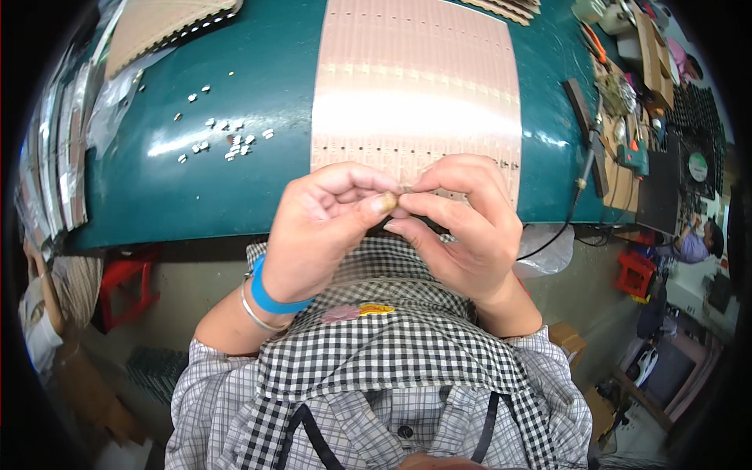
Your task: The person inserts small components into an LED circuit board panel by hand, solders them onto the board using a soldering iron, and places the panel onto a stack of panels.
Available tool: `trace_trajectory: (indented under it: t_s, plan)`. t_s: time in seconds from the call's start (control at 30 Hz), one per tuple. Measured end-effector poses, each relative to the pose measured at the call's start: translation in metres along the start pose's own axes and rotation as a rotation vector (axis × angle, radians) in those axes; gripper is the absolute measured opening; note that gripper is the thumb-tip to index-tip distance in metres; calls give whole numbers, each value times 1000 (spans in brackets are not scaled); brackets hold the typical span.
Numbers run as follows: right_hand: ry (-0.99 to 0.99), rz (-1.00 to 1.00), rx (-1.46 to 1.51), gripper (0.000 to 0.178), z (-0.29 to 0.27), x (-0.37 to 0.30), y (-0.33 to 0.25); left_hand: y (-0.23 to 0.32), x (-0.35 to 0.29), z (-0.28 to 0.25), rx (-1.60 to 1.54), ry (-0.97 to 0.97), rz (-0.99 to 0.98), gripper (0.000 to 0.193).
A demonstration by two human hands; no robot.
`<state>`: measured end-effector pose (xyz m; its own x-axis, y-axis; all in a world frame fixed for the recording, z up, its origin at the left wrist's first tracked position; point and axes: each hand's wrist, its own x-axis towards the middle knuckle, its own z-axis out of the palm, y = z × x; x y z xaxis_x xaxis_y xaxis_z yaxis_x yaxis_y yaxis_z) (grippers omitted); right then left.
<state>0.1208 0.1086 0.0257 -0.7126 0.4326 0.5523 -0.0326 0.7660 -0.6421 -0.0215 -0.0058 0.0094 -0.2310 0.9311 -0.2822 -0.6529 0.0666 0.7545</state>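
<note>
My left hand [321, 223], with a blue band at its wrist, is closed in a pinch at the table's near edge. My right hand [472, 227] meets it fingertip to fingertip, thumb and fingers pinched as well. Whatever they hold between them is too small and too covered to make out. Just beyond the fingers lies a large pale pinkish panel [415, 63] marked in narrow strips, with a row of small dark dots along its near end. To the left, several small silvery parts [236, 141] are scattered on the green table [266, 196].
Stacked panels [168, 27] stand at the far left, beside long metallic strips [70, 149]. On the right are a soldering iron [586, 160], a dark bar [586, 129] and a green tool [633, 158]. Red stools [129, 290] stand below. Other people are at the room's edges.
</note>
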Motion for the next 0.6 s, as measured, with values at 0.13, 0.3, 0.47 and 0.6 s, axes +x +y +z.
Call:
trace_trajectory:
  t_s: [0.13,0.3,0.47,0.6]
  plan:
    - [67,-127,-128,26,5,-4,4,-1,1,0,-48,0,-138,16]
    - [115,-154,-191,23,7,-5,0,3,1,0,-175,-73,-220,16]
    - [70,-122,-191,18,6,-1,0,-5,-1,-1,-119,-40,-148,16]
    - [42,67,-71,12,-14,3,18,11,-8,-7,537,40,245,13]
